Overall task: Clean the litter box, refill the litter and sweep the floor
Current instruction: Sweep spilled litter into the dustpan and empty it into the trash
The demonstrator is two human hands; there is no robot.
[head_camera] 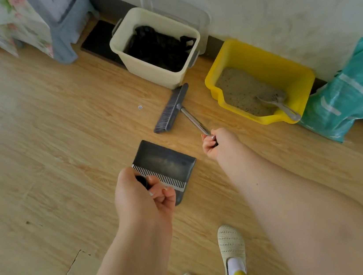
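Both hands are busy. Nearest, the left hand [143, 194] grips the dustpan [164, 162] handle, and the pan sits flat on the floor [48, 131]. Farther out, the right hand [217, 143] holds the broom [171, 108] by its metal stick. That brush rests near the white bin [155, 71]. By the wall sits the yellow litter box [282, 71], with litter and 1 scoop [280, 103] inside. I think short, gentle sweeps toward the pan, keeping its edge pressed down, would work best.
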